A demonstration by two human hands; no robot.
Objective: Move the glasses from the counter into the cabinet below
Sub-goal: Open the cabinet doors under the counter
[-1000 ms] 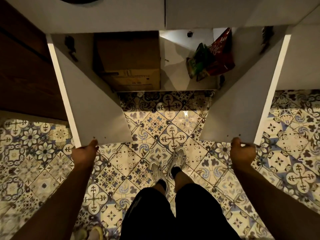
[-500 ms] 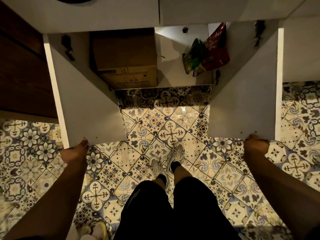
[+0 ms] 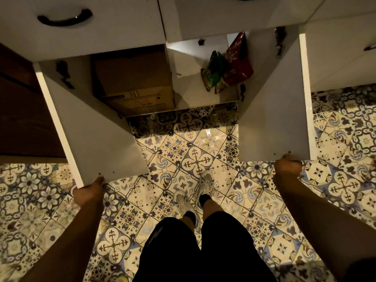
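Note:
The white cabinet below the counter stands open, both doors swung out toward me. My left hand (image 3: 88, 192) grips the lower edge of the left cabinet door (image 3: 97, 137). My right hand (image 3: 288, 166) grips the lower edge of the right cabinet door (image 3: 270, 110). Inside, the left compartment holds a cardboard box (image 3: 134, 82); the right compartment's white shelf (image 3: 195, 94) carries a green packet (image 3: 213, 72) and a red packet (image 3: 237, 62). No glasses and no counter top are in view.
White drawer fronts run above the cabinet, one with a black handle (image 3: 65, 18). A dark wooden unit (image 3: 22, 110) stands at the left. My legs and grey shoes (image 3: 195, 192) stand on the patterned tile floor (image 3: 183, 157) between the doors.
Both doors have swung wider apart, my hands moving outward with them. The view has tipped up, so the drawer fronts and black handle now show.

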